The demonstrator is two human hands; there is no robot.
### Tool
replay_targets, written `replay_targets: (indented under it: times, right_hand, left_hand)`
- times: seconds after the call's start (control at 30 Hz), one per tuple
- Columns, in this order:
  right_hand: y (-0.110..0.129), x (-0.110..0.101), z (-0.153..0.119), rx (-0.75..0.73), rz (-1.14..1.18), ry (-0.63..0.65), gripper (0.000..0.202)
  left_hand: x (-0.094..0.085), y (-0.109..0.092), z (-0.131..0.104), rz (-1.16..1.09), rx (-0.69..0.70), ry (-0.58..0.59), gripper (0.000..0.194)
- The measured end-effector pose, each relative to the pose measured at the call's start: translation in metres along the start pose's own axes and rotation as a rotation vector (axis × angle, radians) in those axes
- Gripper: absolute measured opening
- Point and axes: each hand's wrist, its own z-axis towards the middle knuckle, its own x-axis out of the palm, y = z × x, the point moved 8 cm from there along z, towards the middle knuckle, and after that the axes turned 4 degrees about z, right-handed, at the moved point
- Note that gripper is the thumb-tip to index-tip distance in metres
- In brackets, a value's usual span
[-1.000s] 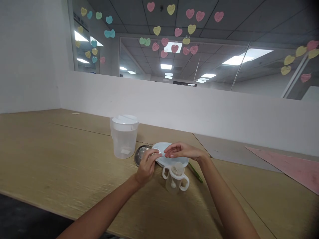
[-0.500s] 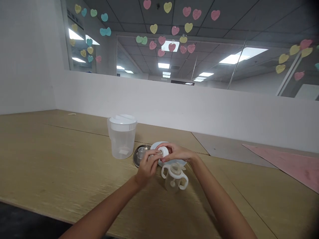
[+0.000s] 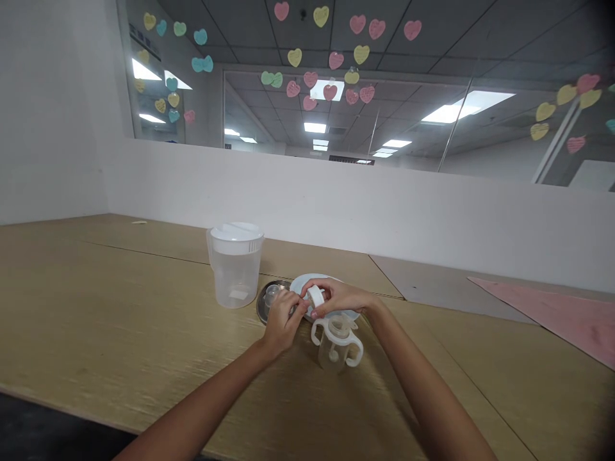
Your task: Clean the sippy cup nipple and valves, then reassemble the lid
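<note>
A white bottle collar [image 3: 314, 296] is pinched between the thumb and fingers of my right hand [image 3: 339, 297], above the pale plate [image 3: 302, 280]. My left hand [image 3: 283, 320] is just left of the collar, its fingers bent together and the fingertips close to the rim; whatever they pinch, if anything, is hidden. Below the hands a clear baby bottle [image 3: 332, 352] with two white handles stands upright, its top uncovered. Partly behind my left hand, a small clear cap [image 3: 271, 293] sits on a round metal dish [image 3: 261, 306].
A translucent pitcher [image 3: 237, 272] with a white lid stands left of the dish. The wooden table [image 3: 144, 320] runs back to a white wall [image 3: 307, 198] below a window with heart-shaped notes. A pink sheet [image 3: 567, 315] lies at the far right.
The collar has turned in my right hand, so more of its side shows. My left fingers have drawn slightly down and away from it. The bottle and pitcher stay put.
</note>
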Motion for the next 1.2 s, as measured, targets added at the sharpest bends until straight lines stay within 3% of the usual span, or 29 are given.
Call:
replay_targets:
  times: [0.27,0.47,0.67,1.2]
  right_hand:
    - [-0.008,-0.006,-0.003,0.027,0.043,-0.008,0.046]
    - [-0.005,-0.013,-0.014,-0.005,-0.190,0.127,0.044]
    - [-0.001,-0.017,-0.019,-0.019,-0.312,0.142,0.041]
    - [-0.001,-0.021,-0.026,0.005,-0.330,0.128,0.046]
  left_hand:
    - [0.002,-0.011,-0.001,-0.016,0.049,-0.006,0.035]
    - [0.009,-0.028,-0.008,0.003,0.179,0.010,0.035]
    - [0.003,-0.035,-0.009,0.000,0.248,-0.050,0.030]
    - [-0.001,-0.041,-0.014,0.045,0.312,-0.100,0.028]
